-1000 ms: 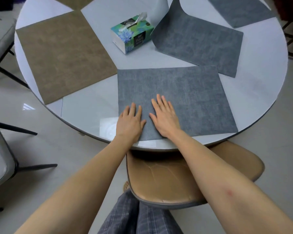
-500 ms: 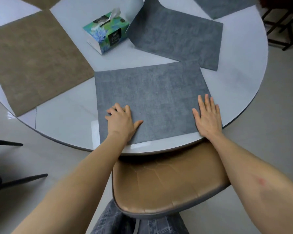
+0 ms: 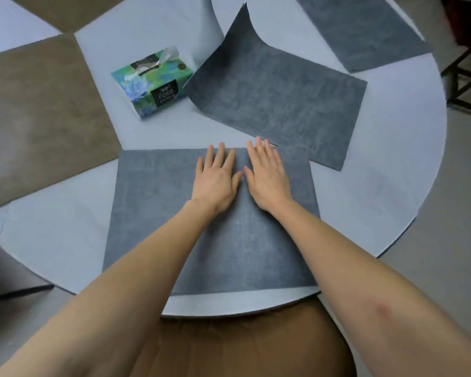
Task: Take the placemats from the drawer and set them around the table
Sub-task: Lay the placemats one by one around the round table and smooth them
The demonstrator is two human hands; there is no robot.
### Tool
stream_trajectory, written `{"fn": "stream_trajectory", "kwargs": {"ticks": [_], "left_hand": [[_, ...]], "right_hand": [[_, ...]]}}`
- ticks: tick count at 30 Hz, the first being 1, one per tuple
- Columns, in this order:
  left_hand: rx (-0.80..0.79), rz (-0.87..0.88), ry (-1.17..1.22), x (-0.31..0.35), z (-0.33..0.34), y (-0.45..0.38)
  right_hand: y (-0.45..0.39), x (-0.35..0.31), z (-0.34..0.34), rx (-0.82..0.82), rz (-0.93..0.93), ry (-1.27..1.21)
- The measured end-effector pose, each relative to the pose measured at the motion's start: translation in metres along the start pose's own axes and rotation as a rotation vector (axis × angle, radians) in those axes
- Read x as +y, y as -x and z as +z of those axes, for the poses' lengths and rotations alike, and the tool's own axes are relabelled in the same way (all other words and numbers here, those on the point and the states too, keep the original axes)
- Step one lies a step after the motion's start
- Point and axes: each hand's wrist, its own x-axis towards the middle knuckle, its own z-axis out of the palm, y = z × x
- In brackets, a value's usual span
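Left hand (image 3: 216, 180), right hand (image 3: 267, 178) flat, fingers straight, pressing grey placemat (image 3: 152, 213) on bench (image 3: 378, 202). Looks thin, light, floppy, likely slippery; pinch an edge.

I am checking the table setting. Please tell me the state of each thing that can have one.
near grey placemat: flat, both hands pressing it
left hand: open, fingers straight
right hand: open, fingers straight
middle grey placemat: far corner curled up
brown placemat: flat
tissue box: open, tissue sticking out
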Motion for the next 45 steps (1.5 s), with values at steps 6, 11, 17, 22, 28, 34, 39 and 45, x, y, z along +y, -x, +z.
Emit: {"fn": "stream_trajectory", "kwargs": {"ticks": [6, 11, 17, 22, 28, 34, 39, 45], "left_hand": [[0.093, -0.055, -0.083, -0.002, 0.043, -0.004], [0.079, -0.114, -0.121, 0.005, 0.031, -0.014], [0.056, -0.389, -0.075, -0.064, 0.015, 0.001], [0.090, -0.494, -0.070, -0.127, -0.006, 0.029], [0.093, -0.416, 0.017, -0.150, -0.014, 0.037], [0.138, -0.419, 0.062, -0.147, 0.009, 0.118], [0.166, -0.246, -0.070, -0.140, 0.047, 0.182], [0.164, -0.155, -0.109, -0.148, 0.048, 0.187]], "right_hand": [[-0.008, 0.038, 0.023, 0.041, 0.116, 0.048], [-0.004, 0.043, 0.019, 0.086, 0.329, 0.032], [-0.003, 0.045, 0.010, 0.069, 0.556, 0.034], [0.010, -0.040, 0.000, 0.002, 0.067, -0.023], [0.065, -0.119, 0.048, -0.187, -0.263, -0.002], [0.072, -0.116, 0.058, -0.117, -0.231, 0.100], [0.075, -0.118, 0.060, -0.100, -0.215, 0.106], [0.079, -0.117, 0.059, -0.082, -0.166, 0.103]]}}
